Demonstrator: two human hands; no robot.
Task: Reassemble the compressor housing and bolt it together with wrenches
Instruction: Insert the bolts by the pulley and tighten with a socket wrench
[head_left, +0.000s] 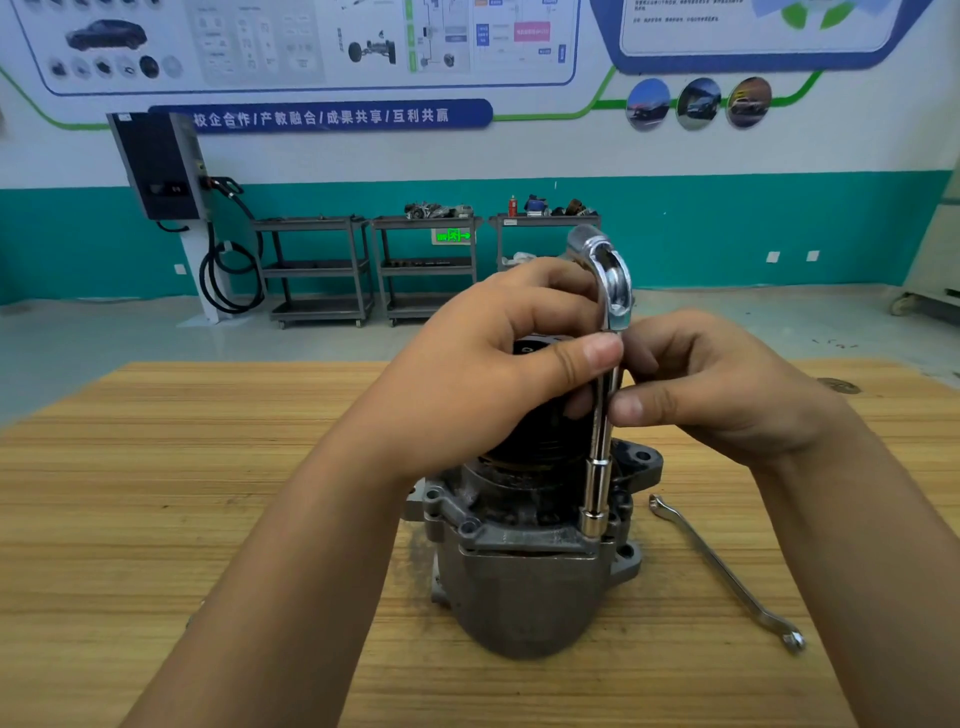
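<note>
A grey metal compressor housing (524, 582) stands upright in the middle of the wooden table (208, 493), with a black pulley on top partly hidden by my hands. A chrome socket wrench (597, 467) stands vertical, its socket end seated on a bolt at the housing's flange. My left hand (483, 379) reaches over the pulley and holds the wrench shaft with thumb and fingers. From the right, my right hand (727, 400) pinches the same shaft a little lower. The wrench's curved top end (608, 275) sticks up above both hands.
A chrome double-ended spanner (727, 571) lies flat on the table to the right of the housing. Behind the table are grey tool carts (426, 265), a charging unit with a black cable (166, 171) and a teal-and-white wall.
</note>
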